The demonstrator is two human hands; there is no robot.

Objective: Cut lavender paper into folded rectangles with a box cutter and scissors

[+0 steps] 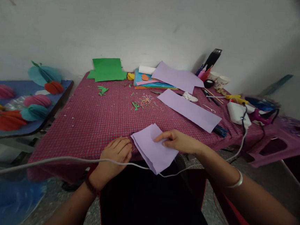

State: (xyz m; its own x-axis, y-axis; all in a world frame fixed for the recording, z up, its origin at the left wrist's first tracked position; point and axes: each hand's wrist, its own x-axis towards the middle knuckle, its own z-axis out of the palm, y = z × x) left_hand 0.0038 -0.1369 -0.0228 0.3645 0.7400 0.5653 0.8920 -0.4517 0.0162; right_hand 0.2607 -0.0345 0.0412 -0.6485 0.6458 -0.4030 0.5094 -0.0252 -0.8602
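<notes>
A folded sheet of light purple paper (152, 149) lies at the table's front edge, its layers slightly apart along the left side and its lower corner over my lap. My right hand (176, 141) is on the paper's upper right part, index finger reaching across it and the other fingers bent and partly hidden. Left of the paper, my left hand (117, 151) rests at the table edge with its fingers lying flat side by side, holding nothing. A white cable (72, 158) crosses in front of my left wrist and the paper's lower corner.
On the checked tablecloth (91, 121) are a purple strip (189, 110), a larger purple sheet (176, 78), green paper (107, 70) and small paper scraps (143, 101). A white box with cables (237, 113) stands right. Paper pumpkins (10, 119) sit on a side table.
</notes>
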